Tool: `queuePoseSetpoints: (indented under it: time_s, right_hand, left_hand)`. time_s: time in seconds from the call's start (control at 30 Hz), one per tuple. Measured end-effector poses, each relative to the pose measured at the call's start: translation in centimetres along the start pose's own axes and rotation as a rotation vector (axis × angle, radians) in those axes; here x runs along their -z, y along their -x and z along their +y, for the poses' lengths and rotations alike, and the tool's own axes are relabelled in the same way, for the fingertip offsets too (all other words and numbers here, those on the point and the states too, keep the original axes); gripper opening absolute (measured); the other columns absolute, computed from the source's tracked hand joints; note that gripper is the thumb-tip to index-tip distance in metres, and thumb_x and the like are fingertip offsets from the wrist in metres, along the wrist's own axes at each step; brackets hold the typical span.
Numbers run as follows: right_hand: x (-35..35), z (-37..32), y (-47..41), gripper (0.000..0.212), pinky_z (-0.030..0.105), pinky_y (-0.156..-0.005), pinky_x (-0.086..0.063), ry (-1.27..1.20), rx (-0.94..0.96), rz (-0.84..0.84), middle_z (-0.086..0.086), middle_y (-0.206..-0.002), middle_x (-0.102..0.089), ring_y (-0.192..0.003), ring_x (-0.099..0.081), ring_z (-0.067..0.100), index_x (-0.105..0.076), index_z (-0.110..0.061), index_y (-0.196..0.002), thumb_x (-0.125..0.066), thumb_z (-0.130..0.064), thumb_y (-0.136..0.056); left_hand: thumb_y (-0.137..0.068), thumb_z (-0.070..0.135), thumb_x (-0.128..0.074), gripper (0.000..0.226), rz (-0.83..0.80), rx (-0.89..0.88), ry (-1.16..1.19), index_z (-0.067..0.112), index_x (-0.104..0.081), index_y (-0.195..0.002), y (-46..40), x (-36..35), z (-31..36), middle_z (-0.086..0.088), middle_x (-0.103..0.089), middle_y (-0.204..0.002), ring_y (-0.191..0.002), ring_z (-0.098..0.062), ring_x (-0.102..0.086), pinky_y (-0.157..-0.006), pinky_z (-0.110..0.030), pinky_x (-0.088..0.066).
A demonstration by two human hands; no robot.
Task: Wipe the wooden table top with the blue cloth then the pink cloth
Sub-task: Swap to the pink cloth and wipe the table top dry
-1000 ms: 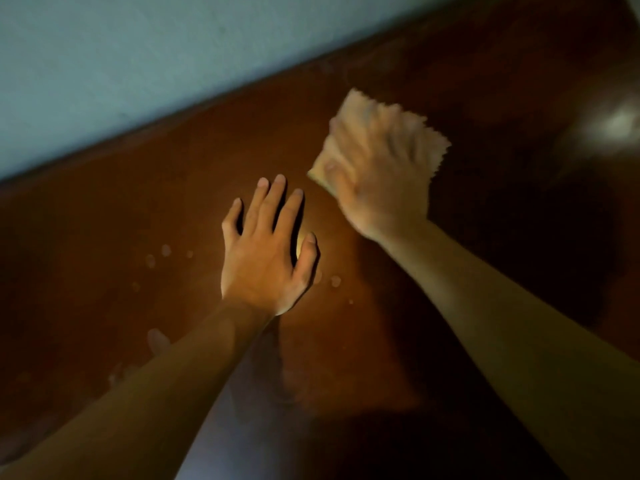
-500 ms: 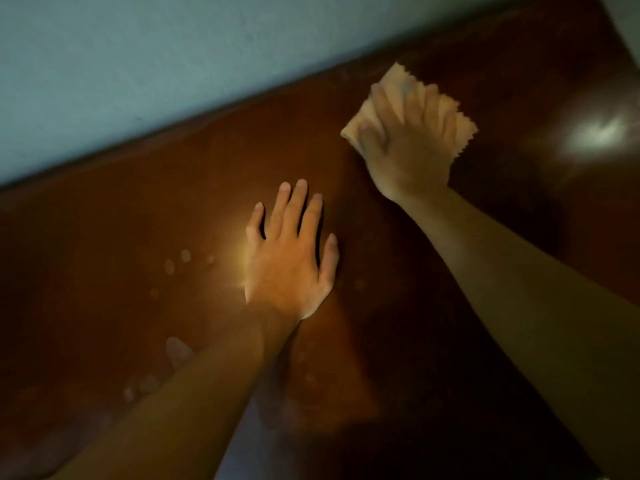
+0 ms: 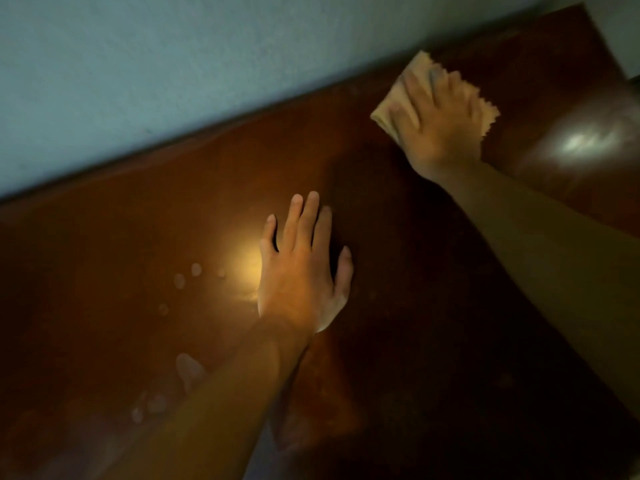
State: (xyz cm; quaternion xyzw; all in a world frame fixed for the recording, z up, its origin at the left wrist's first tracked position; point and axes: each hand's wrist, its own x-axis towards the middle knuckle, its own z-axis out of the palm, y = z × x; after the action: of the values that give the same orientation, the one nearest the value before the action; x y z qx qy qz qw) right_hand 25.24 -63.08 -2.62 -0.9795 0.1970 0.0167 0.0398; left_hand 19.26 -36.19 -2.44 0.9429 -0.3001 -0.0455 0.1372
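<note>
Fingers (image 3: 438, 88) of right hand (image 3: 440, 129) flat on cloth (image 3: 485, 109); left hand (image 3: 301, 271) flat on table (image 3: 104, 271).

No readable text, label, brand or number anywhere. Table top (image 3: 145, 258), cloth (image 3: 391, 109) and wall (image 3: 173, 64) carry no markings.

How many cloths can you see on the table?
1: the pink cloth lies under the right hand near the wall. A blue one may be out of view.
</note>
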Motion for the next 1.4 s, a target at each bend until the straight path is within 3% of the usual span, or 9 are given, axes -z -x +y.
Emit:
queuePoseSetpoints:
  time_s: [0.1, 0.3, 0.43, 0.63, 0.73, 0.83, 1.07, 1.2, 1.4]
  right_hand:
    - [-0.2, -1.9, -0.4, 0.065, 0.057, -0.124, -0.008, 0.005, -0.048, -0.003, 0.013, -0.169, -0.015, -0.154, -0.011, 0.041, -0.018, -0.029, -0.161, -0.017, -0.057, -0.102]
    - [-1.2, -8.2, 2.5, 0.062, 0.054, -0.124, -0.014, 0.024, 0.263, 0.027, 0.011, -0.166, -0.028, -0.152, -0.023, 0.038, -0.029, -0.032, -0.159, -0.021, -0.055, -0.103]
    - [-0.9, -4.2, 0.6, 0.060, 0.053, -0.122, -0.018, 0.050, 0.319, 0.044, 0.015, -0.163, -0.031, -0.149, -0.028, 0.039, -0.031, -0.026, -0.158, -0.019, -0.052, -0.106]
    - [0.8, 4.9, -4.5, 0.067, 0.059, -0.120, -0.018, 0.066, 0.016, 0.045, 0.019, -0.160, -0.029, -0.147, -0.026, 0.044, -0.027, -0.022, -0.155, -0.014, -0.060, -0.101]
    - [1.5, 2.5, -3.7, 0.050, 0.057, -0.104, -0.041, 0.155, 0.225, 0.106, 0.018, -0.145, -0.048, -0.124, -0.052, 0.042, -0.048, -0.020, -0.139, -0.027, -0.050, -0.104]
    - [0.9, 1.1, -1.3, 0.056, 0.055, -0.119, -0.023, 0.083, 0.570, -0.001, 0.010, -0.164, -0.030, -0.148, -0.031, 0.037, -0.037, -0.030, -0.156, -0.016, -0.050, -0.107]
    - [1.3, 9.5, -6.1, 0.067, 0.048, -0.123, -0.010, 0.167, 0.355, 0.013, 0.009, -0.168, -0.018, -0.153, -0.019, 0.033, -0.017, -0.029, -0.162, 0.006, -0.054, -0.104]
    - [1.8, 12.4, -7.9, 0.062, 0.056, -0.121, -0.017, 0.110, 0.118, 0.051, 0.017, -0.162, -0.030, -0.149, -0.026, 0.041, -0.029, -0.021, -0.156, -0.012, -0.053, -0.105]
    - [0.7, 4.7, -3.6, 0.060, 0.056, -0.124, -0.011, -0.003, 0.356, -0.013, 0.009, -0.168, -0.020, -0.154, -0.016, 0.036, -0.023, -0.033, -0.160, -0.014, -0.052, -0.103]
  left_hand:
    - [-0.101, 0.045, -0.037, 0.059, 0.003, 0.002, -0.010, 0.011, -0.042, -0.148, -0.1, -0.1, 0.0, -0.009, -0.030, -0.162, -0.152, -0.024, -0.017, -0.120, -0.047, -0.007]
    - [-0.101, 0.044, -0.038, 0.058, 0.013, 0.025, -0.038, 0.011, -0.043, -0.149, -0.2, -0.1, 0.2, -0.007, -0.031, -0.162, -0.152, -0.022, -0.019, -0.120, -0.046, -0.010]
    - [-0.099, 0.043, -0.041, 0.059, 0.012, 0.038, -0.042, 0.010, -0.044, -0.147, -0.3, 0.1, 0.6, -0.008, -0.035, -0.159, -0.151, -0.022, -0.023, -0.119, -0.049, -0.015]
    - [-0.096, 0.043, -0.042, 0.049, 0.049, 0.129, -0.066, 0.013, -0.053, -0.133, -1.9, 0.6, 2.7, -0.010, -0.048, -0.147, -0.141, -0.026, -0.038, -0.116, -0.046, -0.015]
    - [-0.096, 0.039, -0.044, 0.048, 0.034, 0.170, -0.055, 0.012, -0.053, -0.135, -4.2, 0.0, 5.9, -0.012, -0.044, -0.150, -0.143, -0.028, -0.035, -0.115, -0.049, -0.016]
    - [-0.097, 0.037, -0.042, 0.050, 0.032, 0.206, -0.025, 0.010, -0.050, -0.139, -6.7, -1.2, 9.4, -0.015, -0.037, -0.155, -0.148, -0.029, -0.028, -0.115, -0.051, -0.018]
    - [-0.102, 0.047, -0.023, 0.059, -0.023, 0.281, -0.033, 0.019, -0.031, -0.154, -9.7, -3.6, 13.7, -0.010, -0.014, -0.166, -0.154, -0.025, -0.003, -0.120, -0.049, -0.005]
    - [-0.102, 0.049, -0.023, 0.059, -0.001, 0.278, -0.072, 0.019, -0.033, -0.152, -9.6, -4.2, 13.3, -0.011, -0.018, -0.165, -0.154, -0.026, -0.005, -0.120, -0.048, -0.003]
    - [-0.102, 0.045, -0.030, 0.057, 0.005, 0.286, -0.067, 0.016, -0.036, -0.150, -9.5, -4.3, 13.5, -0.013, -0.022, -0.163, -0.154, -0.026, -0.008, -0.120, -0.048, -0.006]
